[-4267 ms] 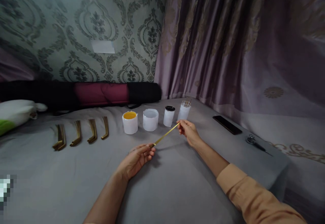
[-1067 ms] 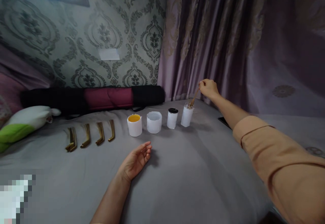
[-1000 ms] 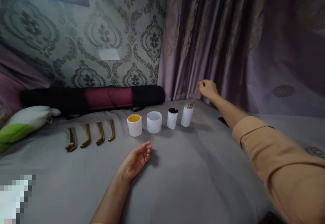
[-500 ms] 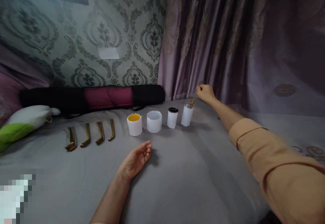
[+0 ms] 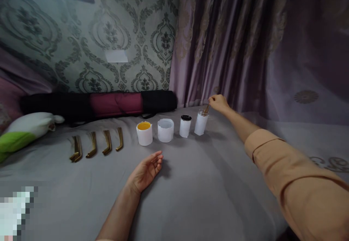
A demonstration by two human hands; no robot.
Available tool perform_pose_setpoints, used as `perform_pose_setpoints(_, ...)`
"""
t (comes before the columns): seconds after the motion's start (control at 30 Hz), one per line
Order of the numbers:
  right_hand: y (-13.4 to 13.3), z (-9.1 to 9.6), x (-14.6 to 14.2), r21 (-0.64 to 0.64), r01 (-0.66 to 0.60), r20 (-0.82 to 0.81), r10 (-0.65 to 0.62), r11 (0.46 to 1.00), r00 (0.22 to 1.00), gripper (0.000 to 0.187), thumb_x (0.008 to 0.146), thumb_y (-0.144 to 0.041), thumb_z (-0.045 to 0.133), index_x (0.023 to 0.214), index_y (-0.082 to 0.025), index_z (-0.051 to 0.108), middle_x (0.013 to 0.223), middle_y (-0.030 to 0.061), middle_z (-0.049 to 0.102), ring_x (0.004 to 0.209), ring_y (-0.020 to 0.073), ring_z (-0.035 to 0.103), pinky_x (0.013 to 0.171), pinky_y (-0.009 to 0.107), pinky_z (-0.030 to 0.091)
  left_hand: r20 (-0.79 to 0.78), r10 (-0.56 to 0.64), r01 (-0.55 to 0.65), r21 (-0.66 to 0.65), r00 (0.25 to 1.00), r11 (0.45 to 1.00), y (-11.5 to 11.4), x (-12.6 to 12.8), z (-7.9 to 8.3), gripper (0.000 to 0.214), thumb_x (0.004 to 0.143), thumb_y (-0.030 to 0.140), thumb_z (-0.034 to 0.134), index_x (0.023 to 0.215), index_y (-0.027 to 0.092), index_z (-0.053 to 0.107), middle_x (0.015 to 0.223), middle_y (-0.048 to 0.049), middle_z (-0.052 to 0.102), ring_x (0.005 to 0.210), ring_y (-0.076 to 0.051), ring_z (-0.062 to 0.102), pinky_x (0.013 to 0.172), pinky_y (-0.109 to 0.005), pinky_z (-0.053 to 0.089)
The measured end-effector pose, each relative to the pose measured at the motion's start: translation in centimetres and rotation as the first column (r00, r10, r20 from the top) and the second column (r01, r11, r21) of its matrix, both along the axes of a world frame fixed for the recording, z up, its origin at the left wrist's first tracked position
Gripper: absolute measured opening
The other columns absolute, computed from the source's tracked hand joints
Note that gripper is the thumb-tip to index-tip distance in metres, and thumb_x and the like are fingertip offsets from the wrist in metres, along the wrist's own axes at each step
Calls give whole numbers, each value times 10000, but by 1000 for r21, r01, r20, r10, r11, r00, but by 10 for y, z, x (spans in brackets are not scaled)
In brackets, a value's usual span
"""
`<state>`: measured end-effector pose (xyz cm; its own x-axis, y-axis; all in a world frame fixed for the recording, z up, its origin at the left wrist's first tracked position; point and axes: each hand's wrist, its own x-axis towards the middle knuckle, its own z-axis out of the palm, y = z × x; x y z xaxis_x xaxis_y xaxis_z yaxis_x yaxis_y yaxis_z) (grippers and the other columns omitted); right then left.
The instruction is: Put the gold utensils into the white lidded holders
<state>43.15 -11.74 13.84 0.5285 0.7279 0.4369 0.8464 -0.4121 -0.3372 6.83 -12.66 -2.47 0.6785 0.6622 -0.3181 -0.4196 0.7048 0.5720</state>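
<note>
My right hand [image 5: 218,103] is stretched out over the rightmost white jar [image 5: 201,123] and pinches the top of a thin gold stick [image 5: 207,107] that stands in the jar. My left hand [image 5: 145,172] rests palm up on the grey sheet [image 5: 191,190], its fingers loosely apart and holding nothing. Left of that jar stand three more in a row: a black-topped jar [image 5: 185,125], a wide white cup [image 5: 165,130] and a cup of yellow paste [image 5: 144,133].
Several bent gold metal pieces [image 5: 94,145] lie in a row at the left. A black and maroon rolled bag [image 5: 100,104] lies along the patterned wall. A white and green soft toy [image 5: 24,128] sits far left. Purple curtains [image 5: 245,44] hang behind.
Earlier both hands held the gold stick over the sheet. My right hand has since carried it to the rightmost jar and lowered it in. The left hand rests still.
</note>
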Motion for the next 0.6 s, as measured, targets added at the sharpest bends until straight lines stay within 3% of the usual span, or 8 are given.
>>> perform_pose_setpoints(0.6, 3, -19, 7, -62, -13, 80, 18, 998, 997, 293, 771, -273, 428, 862, -174, 688, 849, 67, 664, 805, 179, 588, 657, 230, 404, 4, -1, 1, -14, 1000, 1000, 1, -1, -1, 191, 789, 86, 481, 957, 69, 572, 801, -79, 587, 650, -90, 560, 565, -184, 481)
